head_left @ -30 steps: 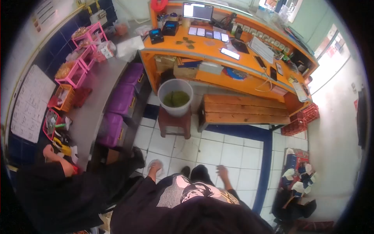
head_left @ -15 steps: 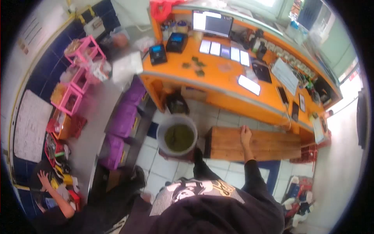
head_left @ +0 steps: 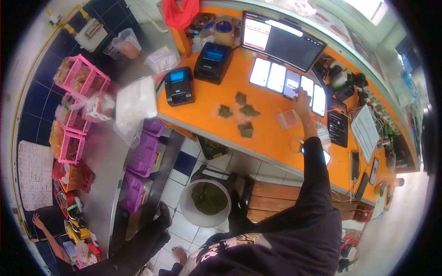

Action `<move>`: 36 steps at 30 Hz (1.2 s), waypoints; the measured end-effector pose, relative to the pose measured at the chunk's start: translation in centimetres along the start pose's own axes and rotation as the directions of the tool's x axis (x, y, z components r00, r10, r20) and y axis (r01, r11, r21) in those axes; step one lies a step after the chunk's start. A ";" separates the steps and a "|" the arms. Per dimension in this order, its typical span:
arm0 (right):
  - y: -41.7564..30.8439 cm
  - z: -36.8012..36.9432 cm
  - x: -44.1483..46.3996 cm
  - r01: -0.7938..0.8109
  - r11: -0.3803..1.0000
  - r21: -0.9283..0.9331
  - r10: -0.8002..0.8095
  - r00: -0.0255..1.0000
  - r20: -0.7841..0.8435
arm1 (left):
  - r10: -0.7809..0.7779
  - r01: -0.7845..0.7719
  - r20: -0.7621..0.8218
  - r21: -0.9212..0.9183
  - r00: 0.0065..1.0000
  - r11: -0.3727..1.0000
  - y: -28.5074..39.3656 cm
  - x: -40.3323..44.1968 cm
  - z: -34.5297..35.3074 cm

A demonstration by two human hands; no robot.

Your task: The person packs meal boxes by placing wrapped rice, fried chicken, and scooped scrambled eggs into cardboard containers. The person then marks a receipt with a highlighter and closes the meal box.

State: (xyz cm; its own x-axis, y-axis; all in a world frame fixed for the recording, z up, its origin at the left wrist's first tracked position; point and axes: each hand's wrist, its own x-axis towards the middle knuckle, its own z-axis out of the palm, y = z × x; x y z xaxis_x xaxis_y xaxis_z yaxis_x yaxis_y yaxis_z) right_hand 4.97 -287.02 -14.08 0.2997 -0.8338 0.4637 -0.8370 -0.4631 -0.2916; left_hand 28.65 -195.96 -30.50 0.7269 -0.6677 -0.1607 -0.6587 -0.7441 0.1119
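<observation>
My right hand point(head_left: 301, 100) reaches over the orange counter point(head_left: 202, 108), its fingers partly stretched and touching or just above the screens of a row of lit phones. It is nearest the middle phone point(head_left: 292, 83) and holds nothing that I can see. At my shirt's left edge, what seems to be my left hand point(head_left: 179, 254) shows only as a small blurred patch, its fingers not clear. Several small packets of dark green flakes point(head_left: 246, 129) lie on the counter left of my right arm. Below the counter stands a white bucket point(head_left: 184, 214) with dark green stuff inside.
Two black card printers point(head_left: 212, 62) stand near a monitor point(head_left: 283, 39). Another person's hand point(head_left: 38, 221) and legs are at lower left, by a steel table point(head_left: 103, 184). Pink baskets point(head_left: 76, 110), purple bins point(head_left: 140, 158) and a wooden bench point(head_left: 276, 200) surround the floor.
My right hand has left the wooden bench and moved up to the phones on the counter. The view has come closer to the counter. The other person's hand remains at far left.
</observation>
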 end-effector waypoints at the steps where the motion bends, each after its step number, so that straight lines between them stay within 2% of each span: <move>1: 0.5 0.8 0.9 0.007 0.999 -0.044 -0.006 1.000 0.015 | -0.007 0.007 0.009 0.006 1.000 1.000 0.0 -0.2 -0.5; 2: 1.1 1.5 1.6 0.016 0.998 -0.068 -0.016 1.000 0.008 | 0.042 -0.054 0.162 0.070 0.986 0.996 -0.3 -0.5 -1.1; 4: 2.2 2.6 1.9 0.025 0.995 -0.101 -0.016 0.996 0.083 | 0.111 -0.204 0.462 0.157 0.880 0.966 -0.6 -0.9 -2.2; 5: 2.8 3.0 2.2 0.038 0.990 -0.135 -0.019 0.990 0.139 | 0.122 -0.212 0.500 0.128 0.857 0.969 -0.6 -1.0 -2.5; 6: 3.3 3.3 2.6 0.072 0.981 -0.181 -0.044 0.987 0.153 | 0.113 -0.171 0.472 0.081 0.874 0.982 -0.4 -1.1 -2.6; 9: 3.6 3.0 3.2 0.087 0.985 -0.146 -0.070 0.991 0.114 | 0.091 -0.097 0.422 -0.007 0.902 0.995 0.0 -0.9 -2.0; 15: 4.0 3.5 4.0 0.074 0.993 -0.088 -0.067 0.995 0.080 | 0.088 -0.077 0.375 -0.044 0.923 0.996 0.5 -0.8 -0.2; 18: 4.3 4.2 4.2 0.075 0.990 -0.121 -0.059 0.989 0.136 | 0.101 -0.089 0.348 -0.050 0.932 0.995 0.3 -0.9 0.0; 20: 4.6 4.6 4.3 0.029 0.999 -0.029 -0.025 0.992 0.122 | 0.143 -0.094 0.408 -0.139 0.902 0.986 0.5 -1.0 -1.0; 22: 4.0 4.4 4.3 0.053 0.996 -0.067 -0.047 0.996 0.082 | 0.250 -0.324 0.437 0.102 0.864 0.941 1.3 -2.2 -1.7; 23: 4.0 4.6 4.0 0.063 0.991 -0.118 -0.057 0.997 0.048 | 0.227 -0.300 0.430 0.108 0.874 0.948 1.2 -3.1 -1.8; 25: 4.4 5.1 3.8 0.098 0.992 -0.081 -0.096 0.995 0.033 | 0.275 -0.239 0.139 -0.227 0.951 0.944 1.1 -3.9 -2.3; 26: 3.8 4.7 3.7 0.073 0.987 -0.141 -0.067 0.996 0.053 | 0.262 -0.229 0.130 -0.224 0.956 0.947 1.1 -4.2 -2.3; 28: 2.5 3.7 3.3 0.050 0.993 -0.111 -0.045 0.998 0.052 | 0.077 0.059 0.317 -0.401 0.945 0.914 1.2 -4.6 -2.8; 29: 2.0 3.4 3.1 0.018 0.996 -0.093 -0.013 0.998 0.057 | 0.071 0.065 0.312 -0.405 0.947 0.912 1.4 -4.8 -2.9; 30: 1.9 3.4 3.0 0.071 0.997 0.009 -0.071 0.997 -0.021 | 0.092 0.041 0.301 -0.407 0.949 0.913 1.5 -5.1 -3.1; 31: 0.6 2.1 2.4 0.076 0.997 0.011 -0.076 0.997 -0.019 | 0.114 0.016 0.292 -0.407 0.950 0.913 1.1 -5.7 -3.0; 33: -5.7 -5.0 1.0 0.258 0.891 0.374 -0.200 0.962 -0.187 | 0.161 -0.040 0.265 -0.411 0.951 0.911 0.6 -6.7 -2.4; 35: -12.1 -14.0 -1.8 0.216 0.841 0.496 -0.204 0.976 -0.079 | 0.184 -0.071 0.242 -0.412 0.953 0.908 0.3 -7.3 -1.6; 36: -14.8 -18.9 -3.0 0.436 0.806 0.400 -0.397 0.900 -0.180 | 0.205 -0.134 0.392 -0.201 0.897 0.970 0.6 -6.5 -0.9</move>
State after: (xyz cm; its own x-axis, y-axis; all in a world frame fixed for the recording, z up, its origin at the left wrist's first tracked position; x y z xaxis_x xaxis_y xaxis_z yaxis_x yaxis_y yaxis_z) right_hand 7.75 -271.96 4.64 0.5197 -0.5119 0.6840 -0.3606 -0.8573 -0.3675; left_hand 23.72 -192.08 -28.55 0.4410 -0.7416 -0.5055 -0.6975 -0.6376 0.3270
